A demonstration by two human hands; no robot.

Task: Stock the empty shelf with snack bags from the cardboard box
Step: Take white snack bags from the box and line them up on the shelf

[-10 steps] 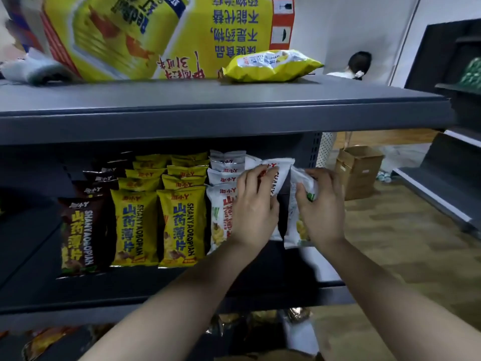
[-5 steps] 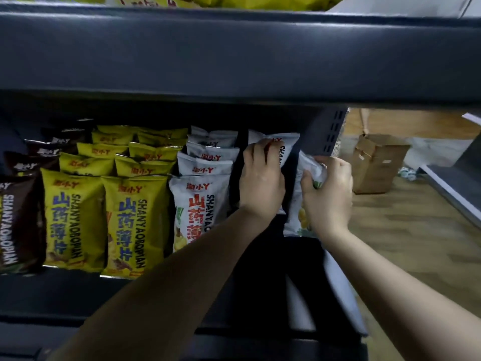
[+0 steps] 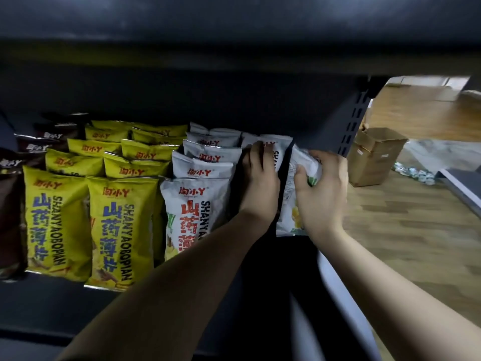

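A dark metal shelf [image 3: 78,303] holds rows of upright snack bags: brown at the far left, yellow bags [image 3: 122,230] in the middle, white bags [image 3: 197,204] to their right. My left hand [image 3: 260,186] reaches into the gap beside the white row and grips a white bag [image 3: 279,149] standing at the back. My right hand [image 3: 322,194] holds another white snack bag [image 3: 294,214] upright by its top at the shelf's right end, just right of my left hand.
The shelf above [image 3: 234,29] hangs low over the bags. A slotted upright [image 3: 354,121] marks the shelf's right end. Beyond it, a cardboard box [image 3: 374,155] stands on the wooden floor [image 3: 416,230], with small items and another shelf edge [image 3: 463,188] further right.
The view has dropped and closed in under the upper shelf. Both hands have stayed on their white bags, and my left hand has pushed slightly deeper toward the back.
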